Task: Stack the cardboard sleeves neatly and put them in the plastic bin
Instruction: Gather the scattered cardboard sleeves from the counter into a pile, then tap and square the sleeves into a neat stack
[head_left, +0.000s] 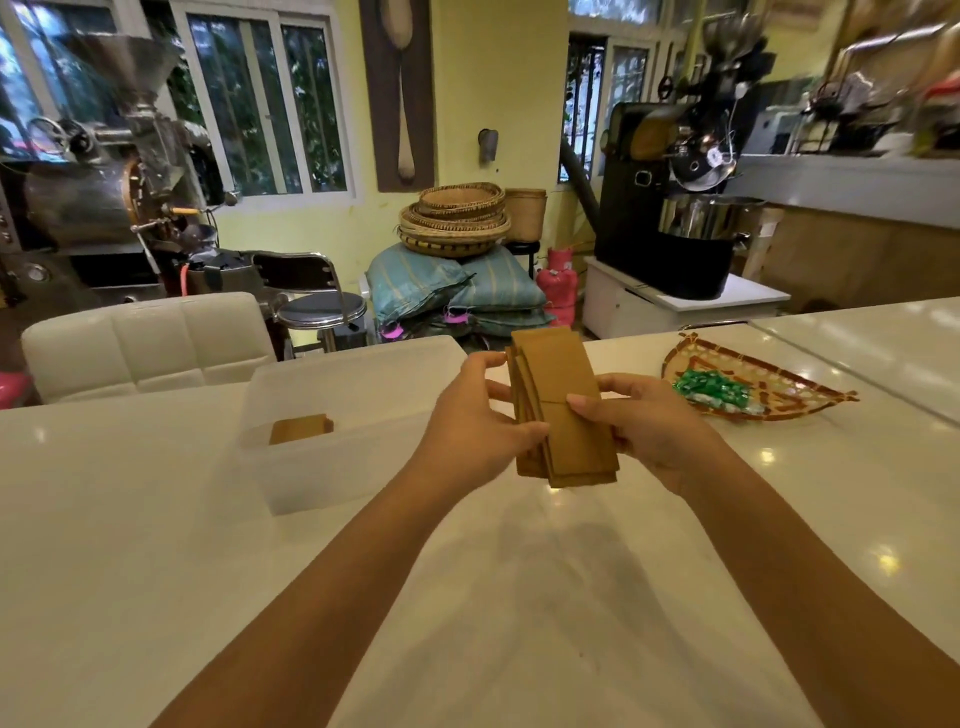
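Observation:
A bundle of flat brown cardboard sleeves (561, 384) is held above the white table, slightly fanned and uneven at its edges. My left hand (478, 421) grips its left side, thumb on the front. My right hand (644, 421) holds the right side, thumb pressed on the top sleeve. To the left stands a translucent plastic bin (311, 478) with another small pile of sleeves (300, 429) lying inside on its floor. The bundle hangs just right of the bin's rim.
A woven tray (779, 410) with green wrapped sweets (714, 391) lies on the white table (519, 597) to the right. A white padded chair (145, 343) stands behind the table at left. Roasting machines, baskets and sacks fill the room beyond.

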